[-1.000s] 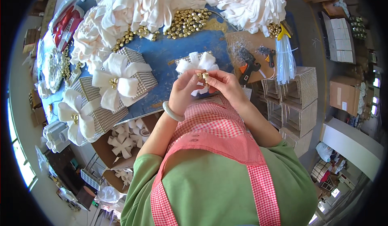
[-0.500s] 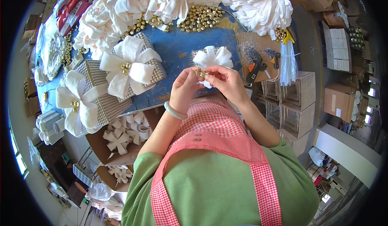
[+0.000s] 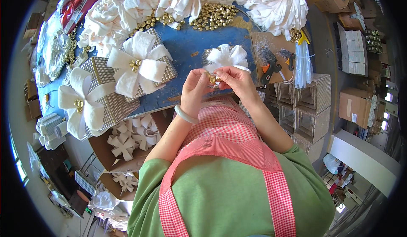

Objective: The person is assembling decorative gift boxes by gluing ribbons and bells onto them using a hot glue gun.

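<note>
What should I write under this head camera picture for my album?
Left hand and right hand pinch a gold bead beside a white fabric flower.

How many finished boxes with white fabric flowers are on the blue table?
3: one at the left edge, one right of it, one just beyond both hands. Fabric piles may hide more.

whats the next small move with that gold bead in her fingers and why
Probably lower the gold bead onto the middle of the white fabric flower just beyond the hands. Both the left hand and the right hand pinch the bead together, that flower's centre looks bare, and the finished flower on the silver box already carries a gold centre.
</note>
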Demonstrator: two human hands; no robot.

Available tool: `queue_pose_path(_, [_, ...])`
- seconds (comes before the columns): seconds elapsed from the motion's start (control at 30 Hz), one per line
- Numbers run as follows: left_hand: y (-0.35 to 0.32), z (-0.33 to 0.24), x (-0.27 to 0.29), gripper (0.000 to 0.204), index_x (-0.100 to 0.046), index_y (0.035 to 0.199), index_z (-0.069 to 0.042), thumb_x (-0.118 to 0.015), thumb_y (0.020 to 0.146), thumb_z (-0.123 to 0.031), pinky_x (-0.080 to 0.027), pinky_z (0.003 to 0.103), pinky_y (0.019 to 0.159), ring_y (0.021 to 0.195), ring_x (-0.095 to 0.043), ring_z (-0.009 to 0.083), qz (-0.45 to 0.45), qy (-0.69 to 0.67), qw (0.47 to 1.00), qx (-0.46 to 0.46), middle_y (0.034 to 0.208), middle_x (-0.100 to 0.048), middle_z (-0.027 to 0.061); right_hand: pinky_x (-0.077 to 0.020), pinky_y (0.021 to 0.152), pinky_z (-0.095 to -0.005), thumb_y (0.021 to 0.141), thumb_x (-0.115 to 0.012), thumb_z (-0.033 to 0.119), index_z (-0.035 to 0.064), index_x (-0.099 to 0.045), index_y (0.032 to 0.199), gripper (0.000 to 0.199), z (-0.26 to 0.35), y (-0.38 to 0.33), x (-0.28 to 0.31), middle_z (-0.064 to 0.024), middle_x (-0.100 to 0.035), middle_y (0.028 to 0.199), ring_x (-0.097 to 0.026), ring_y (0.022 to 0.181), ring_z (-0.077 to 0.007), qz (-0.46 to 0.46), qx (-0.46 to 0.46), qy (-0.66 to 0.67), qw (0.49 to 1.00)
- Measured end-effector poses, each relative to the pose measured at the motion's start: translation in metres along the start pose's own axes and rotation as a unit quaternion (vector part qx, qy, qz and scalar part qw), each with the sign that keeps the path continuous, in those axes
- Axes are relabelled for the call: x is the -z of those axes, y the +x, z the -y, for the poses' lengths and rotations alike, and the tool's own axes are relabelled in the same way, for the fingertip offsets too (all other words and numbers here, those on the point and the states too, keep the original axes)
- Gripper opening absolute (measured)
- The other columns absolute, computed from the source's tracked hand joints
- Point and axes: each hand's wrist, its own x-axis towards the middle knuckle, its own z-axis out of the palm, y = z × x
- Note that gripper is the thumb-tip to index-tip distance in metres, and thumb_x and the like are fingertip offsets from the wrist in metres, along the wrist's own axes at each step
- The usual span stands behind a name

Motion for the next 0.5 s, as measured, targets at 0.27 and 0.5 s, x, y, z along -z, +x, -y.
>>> queue_pose_path(0.27, [0.003, 0.004, -0.001, 0.015, -0.051, 0.105, -0.007, -0.056, 0.095, -0.017, -0.053, 0.027, 0.072, 0.089, -0.059, 0.0108, 0.0, 0.003, 1.0, -0.029, 0.1, -0.057, 0.0022, -0.0515, 0.067, -0.0213, 0.088, -0.067, 0.023, 0.0007, -0.067, 0.102, 0.026, -0.003, 0.001, 0.0, -0.0031, -0.067, 0.083, -0.062, 0.072, -0.0083, -0.012, -0.004, -0.002, 1.0])
queue_pose_path(0.5, [0.003, 0.004, -0.005, 0.015, -0.051, 0.107, -0.006, -0.053, 0.097, -0.017, -0.054, 0.025, 0.07, 0.087, -0.059, 0.0099, -0.002, 0.0, 0.999, -0.032, 0.097, -0.059, 0.0018, -0.0532, 0.071, -0.0237, 0.089, -0.065, 0.018, -0.0006, -0.066, 0.107, 0.026, 0.007, -0.011, 0.0, -0.0047, -0.067, 0.094, -0.062, 0.08, -0.0088, 0.014, -0.027, 0.061, 0.998])
